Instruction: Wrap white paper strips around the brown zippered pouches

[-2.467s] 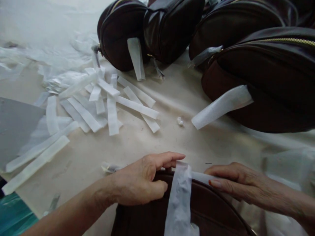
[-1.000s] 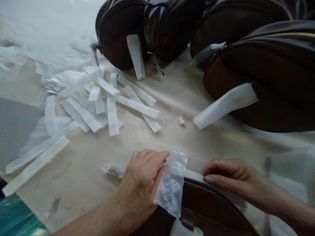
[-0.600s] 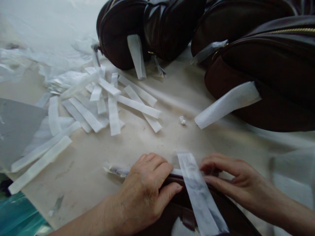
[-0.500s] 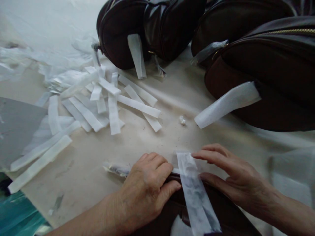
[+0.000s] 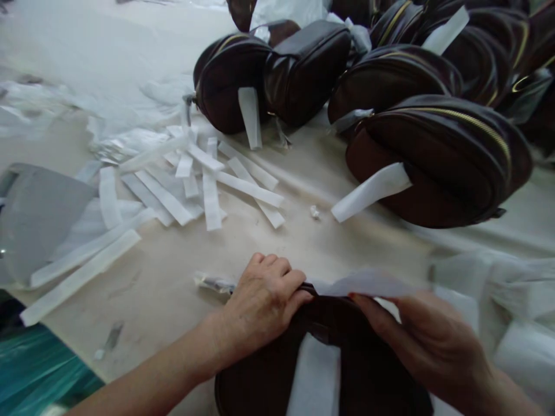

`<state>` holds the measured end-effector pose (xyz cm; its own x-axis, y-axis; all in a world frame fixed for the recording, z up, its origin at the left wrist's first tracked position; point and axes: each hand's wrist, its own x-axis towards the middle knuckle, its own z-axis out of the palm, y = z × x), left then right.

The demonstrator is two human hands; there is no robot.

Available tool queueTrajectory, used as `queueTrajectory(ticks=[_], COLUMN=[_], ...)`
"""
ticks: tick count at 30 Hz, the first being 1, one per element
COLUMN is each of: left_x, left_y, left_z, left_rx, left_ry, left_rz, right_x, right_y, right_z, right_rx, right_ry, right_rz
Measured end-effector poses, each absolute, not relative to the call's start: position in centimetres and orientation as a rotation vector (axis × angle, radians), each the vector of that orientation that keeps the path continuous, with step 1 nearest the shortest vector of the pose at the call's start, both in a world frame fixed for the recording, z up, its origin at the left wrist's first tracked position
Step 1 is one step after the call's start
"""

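Two hands work at one brown bag (image 5: 373, 358) at the bottom centre of the frame. The left hand (image 5: 264, 294) grips the bag's top edge, fingers folded over it and thumb on the near side. The right hand (image 5: 433, 332), blurred, pinches one translucent film (image 5: 368, 281) along the same edge; its fingers are mostly hidden behind it. One white strip (image 5: 315, 375) hangs down the bag's front. One wrapped pull (image 5: 214, 283) lies just beside the left hand.

On the surface (image 5: 173, 266), left of centre, lies a pile of loose strips (image 5: 212, 196); they overlap, so I count only roughly a dozen. Two long ones reach lowest. One white scrap (image 5: 314, 212) sits near the centre, apart from the pile.

Four bags (image 5: 437, 164) stand in front at upper centre and upper right, with more behind that cannot be counted; three white tabs (image 5: 373, 190) show among them. One grey object (image 5: 43, 208) is at the left edge, teal plastic (image 5: 43, 370) at lower left, clear plastic (image 5: 529, 346) at lower right.
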<state>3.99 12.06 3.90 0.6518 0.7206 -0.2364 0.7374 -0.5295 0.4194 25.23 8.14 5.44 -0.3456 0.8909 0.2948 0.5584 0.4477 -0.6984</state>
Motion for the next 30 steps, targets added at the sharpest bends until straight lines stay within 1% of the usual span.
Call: queueTrajectory(ticks=[4, 8, 11, 14, 17, 19, 23, 30], left_x=[4.2, 4.5, 4.4, 3.5, 2.1, 1.4, 0.7, 0.3], left_y=[12.1, 12.1, 12.0, 10.9, 8.7, 6.9, 4.4, 3.2], left_z=[4.3, 4.6, 4.8, 5.2, 5.7, 5.8, 5.6, 5.5], left_rx=[2.399, 2.393, 2.378, 2.445, 2.415, 2.334, 2.351, 2.492], left_ry=[1.169, 1.201, 1.234, 1.199, 0.917, 0.725, 0.601, 0.514], left_rz=[-0.134, -0.161, -0.087, 0.132, 0.554, 0.712, 0.706, 0.635], right_x=[23.0, 21.2, 20.6, 20.5, 20.7, 20.9, 21.2, 21.3], right_y=[4.7, 1.7, 0.6, 0.2, 0.1, 0.1, -0.3, -0.6], right_z=[5.8, 5.4, 5.0, 4.7, 4.6, 4.5, 4.6, 4.2], right_rx=[-1.102, -1.217, -1.272, -1.265, -1.229, -1.183, -1.114, -1.073], right_ry=[-2.113, -2.081, -2.076, -2.092, -2.122, -2.162, -2.252, -2.308], right_rz=[0.505, 0.425, 0.377, 0.398, 0.43, 0.417, 0.365, 0.273])
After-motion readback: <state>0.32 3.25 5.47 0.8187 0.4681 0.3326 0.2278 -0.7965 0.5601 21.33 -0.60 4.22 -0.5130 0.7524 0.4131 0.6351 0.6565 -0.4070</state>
